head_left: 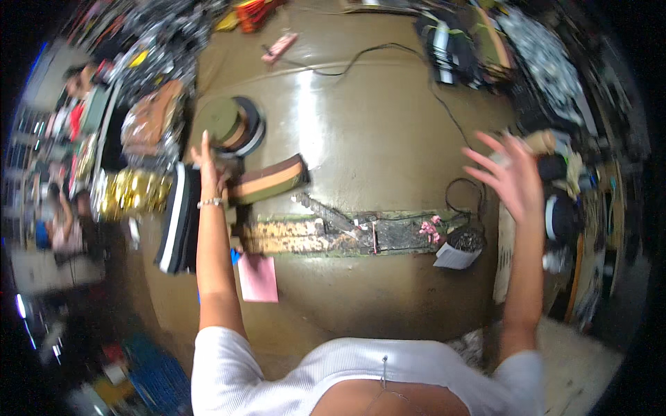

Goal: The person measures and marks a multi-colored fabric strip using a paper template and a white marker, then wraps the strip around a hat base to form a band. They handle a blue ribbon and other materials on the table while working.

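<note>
My left hand [209, 170] is raised on the left, fingers stretched upward, seen nearly edge-on and slightly blurred. Right beside it lies a stack of brown, tan and olive webbing strips [270, 182]. Rolled olive webbing [219, 119], with brown, black and white rolls partly under it, sits just beyond the fingertips. Black and white folded webbing [180, 218] stands against the outer side of my left forearm. Over the right side of the table, my right hand [510, 177] is open with its fingers spread, holding nothing.
A worn wooden strip [291, 237] crosses the table, with a slanted metal bar [329, 211] on it. Near it are pink paper [258, 279] and a dark round holder [468, 240]. A black cord [388, 46] trails across the table. Plastic-wrapped bundles [156, 125] line the left.
</note>
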### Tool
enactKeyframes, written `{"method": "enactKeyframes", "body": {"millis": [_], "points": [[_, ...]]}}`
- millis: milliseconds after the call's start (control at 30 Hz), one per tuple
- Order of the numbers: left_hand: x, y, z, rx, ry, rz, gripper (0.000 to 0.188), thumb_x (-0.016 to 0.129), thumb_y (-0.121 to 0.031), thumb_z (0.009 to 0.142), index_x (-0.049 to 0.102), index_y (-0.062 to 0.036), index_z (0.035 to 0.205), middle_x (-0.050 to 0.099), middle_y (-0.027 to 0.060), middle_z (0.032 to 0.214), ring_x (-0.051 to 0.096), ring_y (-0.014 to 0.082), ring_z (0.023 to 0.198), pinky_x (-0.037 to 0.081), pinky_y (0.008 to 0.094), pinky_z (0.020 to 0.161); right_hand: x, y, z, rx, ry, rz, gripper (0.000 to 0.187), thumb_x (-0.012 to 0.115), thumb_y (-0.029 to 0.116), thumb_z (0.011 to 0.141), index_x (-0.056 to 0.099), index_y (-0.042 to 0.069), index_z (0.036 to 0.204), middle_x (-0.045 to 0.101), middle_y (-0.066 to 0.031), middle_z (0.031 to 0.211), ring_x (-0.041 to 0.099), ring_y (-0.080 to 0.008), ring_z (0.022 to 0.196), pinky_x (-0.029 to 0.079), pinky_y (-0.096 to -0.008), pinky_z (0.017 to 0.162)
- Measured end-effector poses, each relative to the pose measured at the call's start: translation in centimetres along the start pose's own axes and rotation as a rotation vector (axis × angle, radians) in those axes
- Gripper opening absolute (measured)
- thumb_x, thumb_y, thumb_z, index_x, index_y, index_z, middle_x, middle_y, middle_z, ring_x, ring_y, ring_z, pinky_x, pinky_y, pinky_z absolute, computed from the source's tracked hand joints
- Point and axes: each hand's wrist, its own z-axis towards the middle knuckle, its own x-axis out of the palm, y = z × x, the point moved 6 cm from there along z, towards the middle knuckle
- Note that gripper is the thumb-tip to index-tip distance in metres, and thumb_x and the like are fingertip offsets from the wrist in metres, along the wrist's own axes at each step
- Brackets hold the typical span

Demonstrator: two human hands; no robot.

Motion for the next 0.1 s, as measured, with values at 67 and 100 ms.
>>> {"method": "enactKeyframes", "body": {"millis": [67, 100], "points": [[2.4, -1.0, 1.6, 0.232, 0.059, 0.069, 0.095, 0.070, -0.051, 0.084, 0.023, 0.0010, 0.150, 0.035, 0.0223, 0.151, 0.044, 0.0306, 0.133, 0.037, 0.0477, 0.106, 7.5, -5.6, 8.6, 0.129, 0.262, -0.305, 0.063, 0.051, 0.053, 0.096, 0.045, 0.007, 0.139, 0.040, -0.0186, 0.148, 0.037, -0.0391, 0.138, 0.038, -0.0557, 0.108], [7.5, -0.5, 3.1, 0.233, 0.168, 0.060, 0.095, 0.070, -0.051, 0.084, 0.023, 0.0010, 0.150, 0.035, 0.0223, 0.151, 0.044, 0.0306, 0.133, 0.037, 0.0477, 0.106, 11.2, -10.0, 13.3, 0.318, 0.283, -0.589, 0.079, 0.057, 0.060, 0.090, 0.038, 0.006, 0.144, 0.035, -0.0169, 0.151, 0.030, -0.0371, 0.141, 0.033, -0.0558, 0.110]]}}
